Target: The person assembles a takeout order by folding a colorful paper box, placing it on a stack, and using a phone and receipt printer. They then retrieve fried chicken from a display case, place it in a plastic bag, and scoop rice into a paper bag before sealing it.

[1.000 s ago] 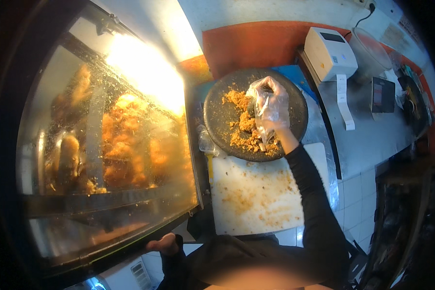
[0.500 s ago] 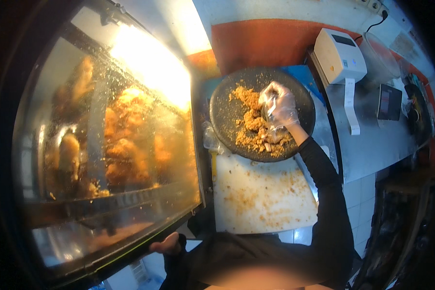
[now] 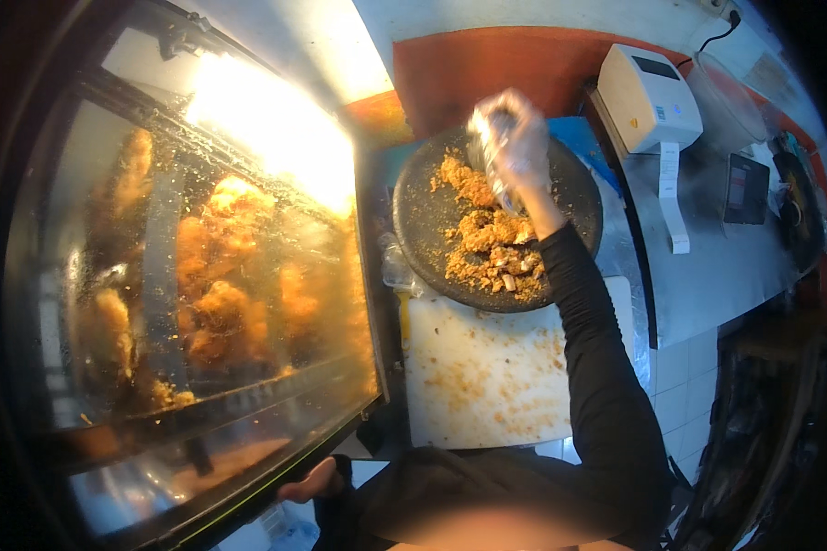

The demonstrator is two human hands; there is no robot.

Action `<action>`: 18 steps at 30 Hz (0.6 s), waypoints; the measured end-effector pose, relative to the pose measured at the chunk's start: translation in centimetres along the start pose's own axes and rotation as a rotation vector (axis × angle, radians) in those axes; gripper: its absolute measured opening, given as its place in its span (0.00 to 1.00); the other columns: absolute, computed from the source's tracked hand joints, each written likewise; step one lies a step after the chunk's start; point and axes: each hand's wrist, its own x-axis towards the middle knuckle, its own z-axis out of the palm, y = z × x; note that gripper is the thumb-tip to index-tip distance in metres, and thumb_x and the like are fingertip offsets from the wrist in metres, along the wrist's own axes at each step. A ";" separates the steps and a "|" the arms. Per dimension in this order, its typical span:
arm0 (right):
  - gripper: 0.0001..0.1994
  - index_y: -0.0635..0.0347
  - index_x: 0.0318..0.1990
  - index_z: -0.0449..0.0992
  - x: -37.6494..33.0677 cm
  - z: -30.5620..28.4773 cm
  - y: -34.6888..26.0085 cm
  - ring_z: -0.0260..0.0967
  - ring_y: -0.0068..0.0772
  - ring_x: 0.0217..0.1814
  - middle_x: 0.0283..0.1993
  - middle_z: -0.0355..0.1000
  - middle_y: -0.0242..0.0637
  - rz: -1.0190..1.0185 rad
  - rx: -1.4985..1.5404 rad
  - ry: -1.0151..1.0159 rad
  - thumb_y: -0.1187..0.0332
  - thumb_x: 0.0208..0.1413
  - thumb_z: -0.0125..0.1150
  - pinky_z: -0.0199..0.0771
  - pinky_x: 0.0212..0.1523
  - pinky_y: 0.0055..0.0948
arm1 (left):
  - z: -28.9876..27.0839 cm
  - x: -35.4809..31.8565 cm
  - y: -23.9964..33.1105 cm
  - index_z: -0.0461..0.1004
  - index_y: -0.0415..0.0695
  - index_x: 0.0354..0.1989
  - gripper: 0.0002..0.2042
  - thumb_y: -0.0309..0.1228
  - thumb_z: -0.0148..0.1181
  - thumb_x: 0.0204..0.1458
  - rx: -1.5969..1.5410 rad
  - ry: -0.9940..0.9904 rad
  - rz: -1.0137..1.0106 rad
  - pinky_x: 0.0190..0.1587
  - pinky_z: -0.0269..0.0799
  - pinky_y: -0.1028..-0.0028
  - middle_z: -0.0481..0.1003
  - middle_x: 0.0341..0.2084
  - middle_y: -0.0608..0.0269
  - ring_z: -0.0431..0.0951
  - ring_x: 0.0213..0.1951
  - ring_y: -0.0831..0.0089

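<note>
My right hand (image 3: 518, 151), in a clear plastic glove, is closed around a dark grey pestle (image 3: 500, 119), mostly hidden by the fingers. It is over the far right part of a wide dark stone mortar (image 3: 415, 197). Crushed, crumbly fried chicken (image 3: 487, 234) lies in the mortar, with larger broken pieces toward its near side. My left hand (image 3: 311, 481) is low at the lower edge of the display case, with its fingers curled together. Whatever those fingers hold, if anything, does not show.
At left stands a lit glass display case (image 3: 363, 303) with fried chicken (image 3: 225, 308) inside. A crumb-strewn white cutting board (image 3: 487, 395) lies before the mortar. On the steel counter (image 3: 698, 275) at right are a label printer (image 3: 648, 96) with a paper strip and a dark tablet-like device (image 3: 747, 188).
My right hand has lifted and moved up and left with the pestle, uncovering chicken pieces at the mortar's near right. My left hand stays by the display case.
</note>
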 end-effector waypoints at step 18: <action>0.05 0.58 0.34 0.76 -1.2 0.1 3.3 0.76 0.46 0.38 0.33 0.77 0.45 0.244 0.053 -0.041 0.70 0.54 0.65 0.74 0.41 0.38 | 0.1 -0.5 0.5 0.56 0.45 0.69 0.31 0.47 0.46 0.60 -0.018 0.006 -0.013 0.69 0.38 0.42 0.47 0.71 0.43 0.45 0.73 0.50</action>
